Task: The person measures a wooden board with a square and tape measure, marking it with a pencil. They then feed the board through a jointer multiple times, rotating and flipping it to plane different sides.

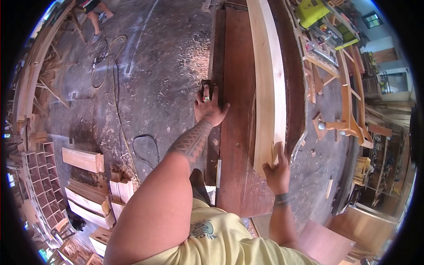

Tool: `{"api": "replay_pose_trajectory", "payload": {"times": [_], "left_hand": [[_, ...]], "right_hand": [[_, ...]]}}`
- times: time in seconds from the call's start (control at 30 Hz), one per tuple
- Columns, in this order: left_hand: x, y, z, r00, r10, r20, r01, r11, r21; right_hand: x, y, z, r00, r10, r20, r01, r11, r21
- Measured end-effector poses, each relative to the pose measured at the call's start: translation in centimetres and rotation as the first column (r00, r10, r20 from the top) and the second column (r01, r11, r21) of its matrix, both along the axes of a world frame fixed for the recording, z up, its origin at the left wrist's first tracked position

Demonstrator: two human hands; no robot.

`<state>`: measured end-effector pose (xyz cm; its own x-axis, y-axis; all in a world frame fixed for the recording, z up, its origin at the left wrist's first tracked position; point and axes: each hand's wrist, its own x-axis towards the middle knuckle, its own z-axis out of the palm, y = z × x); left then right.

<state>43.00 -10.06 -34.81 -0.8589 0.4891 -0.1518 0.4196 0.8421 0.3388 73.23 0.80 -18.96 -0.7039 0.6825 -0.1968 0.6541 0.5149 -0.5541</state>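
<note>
A long pale wooden beam (267,88) lies lengthwise on a brown wooden workbench (238,132). At its near end is my right hand (278,174), with the thumb on one side and the fingers stretched along the wood, gripping it. My left hand (210,108) is at the bench's left edge, palm down, fingers spread and a ring on one of them. Right at its fingertips is a small dark object (205,82), mostly hidden by the hand.
Wood shavings (196,57) litter the floor left of the bench, where a cable (117,97) also runs. Stacked timber blocks (84,160) and a gridded wooden rack (44,181) stand at lower left. A green machine (311,12) is at upper right. A person's leg (95,22) shows at upper left.
</note>
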Motion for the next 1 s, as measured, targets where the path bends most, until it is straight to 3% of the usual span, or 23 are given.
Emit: {"api": "replay_pose_trajectory", "payload": {"times": [0.53,0.63,1.0], "left_hand": [[0.2,0.0,0.3,0.999,0.002,-0.045,-0.003,1.000,-0.005],[0.2,0.0,0.4,0.999,0.002,-0.045,-0.002,1.000,-0.005],[0.1,0.0,0.0,0.999,-0.005,-0.032,0.006,1.000,0.010]], "right_hand": [[-6.9,5.1,-0.5,0.999,0.020,0.032,-0.021,0.999,0.027],[-9.3,5.7,0.6,0.989,-0.035,0.144,0.039,0.999,-0.025],[-12.6,8.8,-1.2,0.999,0.043,-0.002,-0.043,0.994,0.102]]}}
